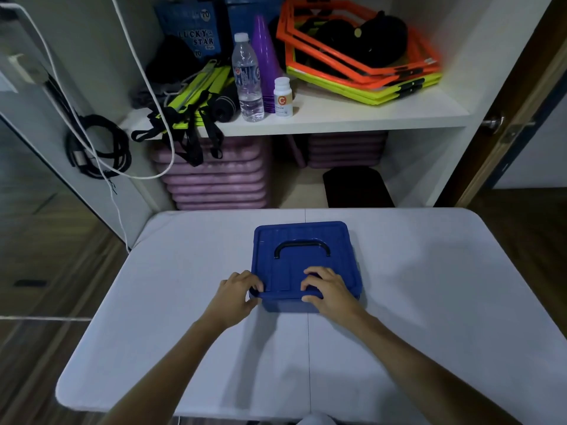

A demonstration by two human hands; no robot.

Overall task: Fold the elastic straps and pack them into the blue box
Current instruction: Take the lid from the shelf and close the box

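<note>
The blue box (302,250) stands in the middle of the white table (429,286) with its lid on and a black handle (302,245) lying flat on top. My left hand (237,294) grips the lid's near left corner, fingers curled over the rim and thumb under it. My right hand (328,291) grips the near edge right of centre, fingers on top of the lid and thumb at the front lip. No elastic straps lie on the table; the box's inside is hidden.
Behind the table is a white shelf unit (352,116) with a water bottle (248,78), a pill bottle (283,96), a purple cone stack (265,53), orange and yellow frames (362,65) and black-and-yellow straps (190,118). Purple mats (214,176) are stacked below. Cables (98,148) hang at left.
</note>
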